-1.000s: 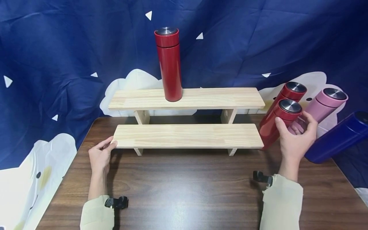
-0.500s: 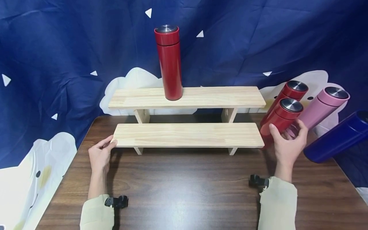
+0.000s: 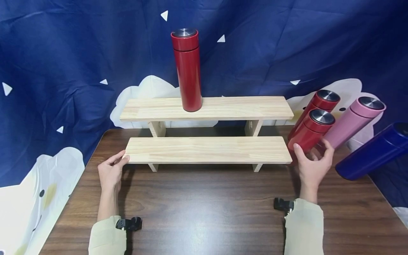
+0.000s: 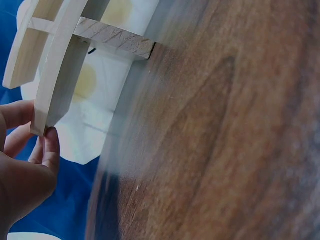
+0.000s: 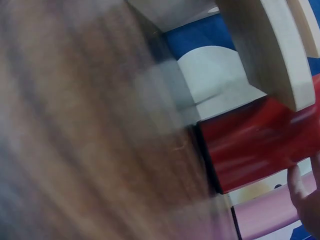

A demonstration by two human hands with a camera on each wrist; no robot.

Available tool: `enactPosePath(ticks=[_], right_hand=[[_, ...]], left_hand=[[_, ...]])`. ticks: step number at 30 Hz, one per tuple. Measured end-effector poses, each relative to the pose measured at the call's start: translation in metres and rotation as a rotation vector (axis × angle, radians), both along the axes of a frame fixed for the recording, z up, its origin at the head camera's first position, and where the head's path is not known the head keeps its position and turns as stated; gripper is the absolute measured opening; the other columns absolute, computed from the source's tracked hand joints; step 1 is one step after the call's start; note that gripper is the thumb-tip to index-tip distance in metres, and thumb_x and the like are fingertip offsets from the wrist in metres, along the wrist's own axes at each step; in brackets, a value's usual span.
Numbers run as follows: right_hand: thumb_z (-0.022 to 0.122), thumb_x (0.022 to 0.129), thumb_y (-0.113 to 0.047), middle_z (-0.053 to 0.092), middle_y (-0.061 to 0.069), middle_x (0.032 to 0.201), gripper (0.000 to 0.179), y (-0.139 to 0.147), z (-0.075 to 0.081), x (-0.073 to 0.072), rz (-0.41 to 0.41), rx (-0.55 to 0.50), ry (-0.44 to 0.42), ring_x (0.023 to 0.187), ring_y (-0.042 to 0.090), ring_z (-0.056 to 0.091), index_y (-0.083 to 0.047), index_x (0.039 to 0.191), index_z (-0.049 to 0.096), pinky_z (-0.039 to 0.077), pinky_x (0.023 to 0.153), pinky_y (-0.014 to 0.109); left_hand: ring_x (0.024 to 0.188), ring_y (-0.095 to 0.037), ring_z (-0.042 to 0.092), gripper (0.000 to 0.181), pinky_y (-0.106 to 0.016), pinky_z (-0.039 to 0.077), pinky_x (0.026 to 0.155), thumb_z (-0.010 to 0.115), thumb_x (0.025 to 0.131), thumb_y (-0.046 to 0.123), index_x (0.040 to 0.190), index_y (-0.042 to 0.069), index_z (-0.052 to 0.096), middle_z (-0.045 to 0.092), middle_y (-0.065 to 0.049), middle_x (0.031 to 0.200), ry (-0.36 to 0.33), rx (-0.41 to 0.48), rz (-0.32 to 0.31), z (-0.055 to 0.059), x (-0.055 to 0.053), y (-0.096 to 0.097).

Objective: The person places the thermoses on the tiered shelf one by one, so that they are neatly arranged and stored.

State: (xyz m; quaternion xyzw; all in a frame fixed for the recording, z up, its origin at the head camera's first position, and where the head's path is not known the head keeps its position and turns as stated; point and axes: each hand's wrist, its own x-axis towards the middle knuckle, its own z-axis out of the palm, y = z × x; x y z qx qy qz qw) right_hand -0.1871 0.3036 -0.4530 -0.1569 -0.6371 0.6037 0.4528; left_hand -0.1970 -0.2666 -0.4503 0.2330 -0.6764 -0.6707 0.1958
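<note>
My left hand (image 3: 110, 171) pinches the left end of the lower board of a pale wooden two-tier shelf (image 3: 207, 150), thumb and fingers on either side of the wood. In the left wrist view the fingertips (image 4: 51, 140) sit at the board's end. At the shelf's right end, a red thermos (image 3: 307, 134) with a steel lid stands on the table. My right hand (image 3: 313, 168) is at its lower part, thumb in front and fingers spread along its right side. The right wrist view shows the fingertips (image 5: 295, 172) at the red wall. Another red thermos (image 3: 322, 101) stands behind.
A red thermos (image 3: 188, 74) stands on the upper board (image 3: 242, 108). Right of the red pair are a pink thermos (image 3: 353, 122) and a blue one (image 3: 371, 152). The brown wooden table (image 3: 197, 205) meets a blue patterned cloth (image 3: 79, 71) behind.
My right hand has slid down and left along the front red thermos, which has hardly moved. The left hand keeps its pinch on the board.
</note>
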Motion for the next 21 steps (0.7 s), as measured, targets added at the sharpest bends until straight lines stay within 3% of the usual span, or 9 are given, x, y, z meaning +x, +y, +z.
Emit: enactPosePath(ticks=[5,21], right_hand=[[0.087,0.073,-0.006,0.058,-0.001,0.128,0.074,-0.0008,-0.0036,0.0001,0.012,0.025,-0.059,0.115,0.018,0.057,-0.015,0.139,0.055,0.053,0.096,0.03],[0.088,0.073,-0.004,0.059,0.005,0.129,0.072,-0.0038,-0.0009,-0.0029,-0.004,-0.034,-0.03,0.115,0.021,0.059,-0.015,0.136,0.055,0.054,0.097,0.03]], left_hand=[[0.101,-0.011,0.065,0.037,-0.013,0.052,0.08,0.077,0.082,-0.007,0.119,-0.007,0.07,0.073,0.011,0.09,0.001,-0.001,-0.002,0.0,0.0003,-0.0007],[0.098,-0.008,0.065,0.037,-0.013,0.051,0.08,0.077,0.082,-0.008,0.118,-0.007,0.07,0.072,0.014,0.086,0.014,-0.002,-0.01,-0.0016,0.0,-0.0014]])
